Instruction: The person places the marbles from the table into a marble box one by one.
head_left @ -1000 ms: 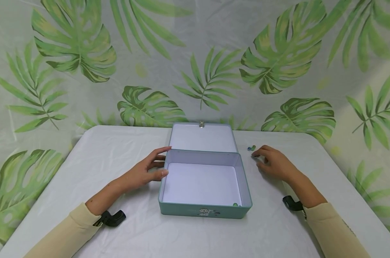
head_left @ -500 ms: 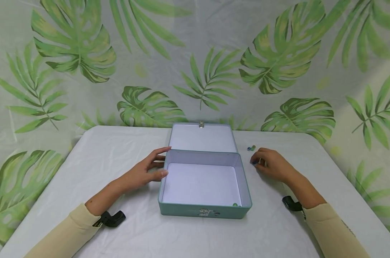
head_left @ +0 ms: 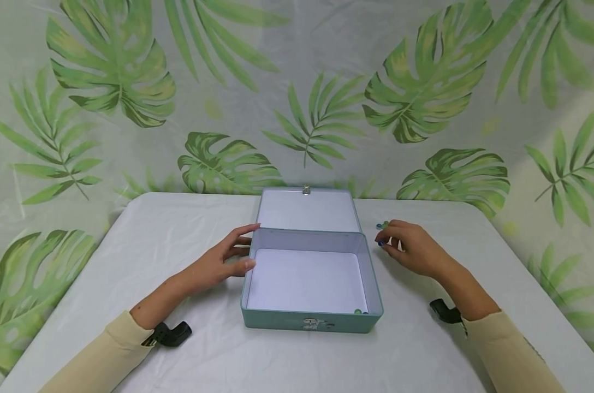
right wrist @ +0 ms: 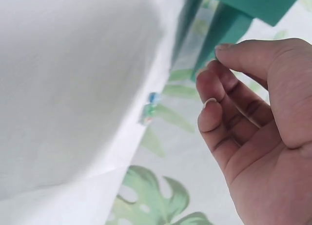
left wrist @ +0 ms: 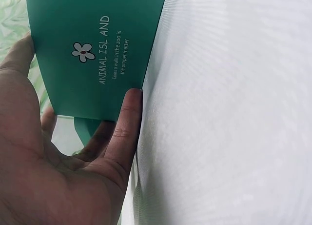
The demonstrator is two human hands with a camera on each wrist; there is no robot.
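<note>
The right grip [head_left: 411, 248] pinches a round blue glass marble [head_left: 381, 243]: squeeze softly. The left grip [head_left: 223, 256], spread, touches the green oblong metal box [head_left: 277, 320].

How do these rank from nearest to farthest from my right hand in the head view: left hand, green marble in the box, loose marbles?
1. Loose marbles: on the table, beside the right hand.
2. Green marble: front right corner of the box.
3. Left hand: at the box's left side.
</note>
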